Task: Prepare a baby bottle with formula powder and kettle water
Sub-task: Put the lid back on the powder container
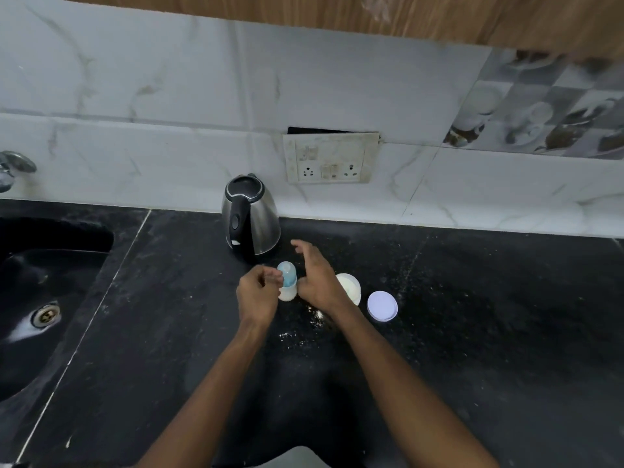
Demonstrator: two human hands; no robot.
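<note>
Baby bottle (pixel 287 282) stands upright at the centre of the frame on the black counter (pixel 472 332), its blue cap on and pale milky liquid in its lower part. Left hand (pixel 257 292) sits just left of it, fingers curled with the tips at the cap; whether they pinch it cannot be told. Right hand (pixel 315 280) is just right of the bottle, fingers spread and relaxed. Behind them stands the steel kettle (pixel 250 216). An open formula jar (pixel 349 287) and its white lid (pixel 382 305) lie right of the hands. Spilled powder (pixel 304 327) speckles the counter below. A sink (pixel 44 298) is at left.
</note>
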